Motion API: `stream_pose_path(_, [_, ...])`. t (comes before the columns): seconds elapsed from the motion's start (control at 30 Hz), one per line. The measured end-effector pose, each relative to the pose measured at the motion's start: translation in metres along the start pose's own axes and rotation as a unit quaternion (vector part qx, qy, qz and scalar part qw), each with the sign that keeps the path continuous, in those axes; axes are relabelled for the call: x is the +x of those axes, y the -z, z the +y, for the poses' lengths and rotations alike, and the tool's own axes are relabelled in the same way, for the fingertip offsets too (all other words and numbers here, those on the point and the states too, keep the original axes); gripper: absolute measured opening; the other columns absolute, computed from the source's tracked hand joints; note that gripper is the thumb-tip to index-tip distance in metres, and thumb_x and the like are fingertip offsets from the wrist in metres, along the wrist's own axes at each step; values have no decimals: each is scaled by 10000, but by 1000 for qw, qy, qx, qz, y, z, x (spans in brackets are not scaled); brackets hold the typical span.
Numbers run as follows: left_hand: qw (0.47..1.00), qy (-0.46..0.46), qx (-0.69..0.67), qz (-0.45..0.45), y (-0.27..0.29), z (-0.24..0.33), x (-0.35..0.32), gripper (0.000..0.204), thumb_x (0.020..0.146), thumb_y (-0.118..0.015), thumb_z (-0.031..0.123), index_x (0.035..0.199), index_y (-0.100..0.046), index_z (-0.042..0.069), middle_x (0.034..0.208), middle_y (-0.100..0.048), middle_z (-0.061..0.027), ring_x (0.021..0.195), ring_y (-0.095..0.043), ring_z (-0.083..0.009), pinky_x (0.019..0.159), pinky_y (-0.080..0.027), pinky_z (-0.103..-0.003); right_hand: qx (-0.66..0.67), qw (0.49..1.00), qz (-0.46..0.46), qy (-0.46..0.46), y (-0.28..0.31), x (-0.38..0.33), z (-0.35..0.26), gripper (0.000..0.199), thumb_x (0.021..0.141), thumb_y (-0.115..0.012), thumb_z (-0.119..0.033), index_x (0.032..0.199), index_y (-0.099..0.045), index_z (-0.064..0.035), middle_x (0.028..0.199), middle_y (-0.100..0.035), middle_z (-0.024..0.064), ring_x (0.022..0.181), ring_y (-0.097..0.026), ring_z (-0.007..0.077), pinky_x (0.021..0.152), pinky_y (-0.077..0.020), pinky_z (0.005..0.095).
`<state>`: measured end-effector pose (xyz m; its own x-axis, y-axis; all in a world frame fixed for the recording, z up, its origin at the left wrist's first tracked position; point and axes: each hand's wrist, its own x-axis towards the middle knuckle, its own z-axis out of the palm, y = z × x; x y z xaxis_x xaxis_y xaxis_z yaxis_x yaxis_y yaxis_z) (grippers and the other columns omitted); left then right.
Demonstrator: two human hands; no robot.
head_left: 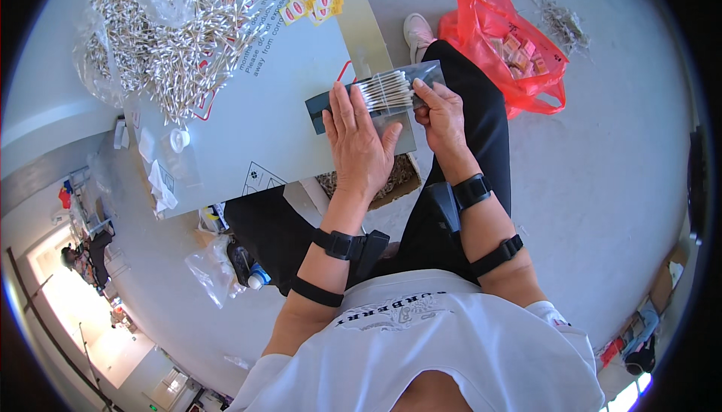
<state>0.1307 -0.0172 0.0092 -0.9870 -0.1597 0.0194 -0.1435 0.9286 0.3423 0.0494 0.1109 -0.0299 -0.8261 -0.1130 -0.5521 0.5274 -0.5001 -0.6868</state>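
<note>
Resting flat with fingers spread, the left hand (359, 141) presses palm-down on a clear plastic sleeve (376, 107) that lies at the near edge of a pale grey cardboard sheet (293, 96). The right hand (440, 115) is closed, thumb and fingers pinched on the sleeve's right end, beside a neat bundle of cotton swabs (385, 90). The swabs lie parallel, thin pale sticks with white fluffy tips, and the bundle sits partly within the glossy sleeve, just beyond the left fingertips. Both forearms carry black straps at wrist and mid-forearm. At the far left of the cardboard sheet, a loose heap of swabs (162, 39) spreads in a tangled pile over crinkled transparent film. Small yellow printed packets (312, 0) lie near the sheet's far edge. On the smooth grey floor (602, 171) to the right, a red plastic bag (511, 43), thin and creased, holds small boxes.
</note>
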Motion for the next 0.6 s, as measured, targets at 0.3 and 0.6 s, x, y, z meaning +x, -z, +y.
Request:
stream_pose_path(0.3, [999, -19, 26, 20, 4, -1, -3, 878, 919, -560, 494, 1518, -184, -27, 1594, -113, -242, 1478, -133, -396, 1169, -114, -572, -20, 1000, -7, 22, -1, -1, 0, 260, 850, -763, -128, 645, -610, -82, 570, -522, -36, 466, -410, 46, 436, -285, 207])
stream_pose_path(0.6, [999, -26, 23, -8, 7, -5, 6, 910, 910, -567, 513, 1528, -161, -17, 1597, -118, -245, 1490, -95, -390, 1171, -86, -574, -19, 999, -10, 32, 0, 1, 0, 251, 850, -768, -174, 662, -630, -82, 565, -520, -35, 457, -406, 48, 439, -289, 208])
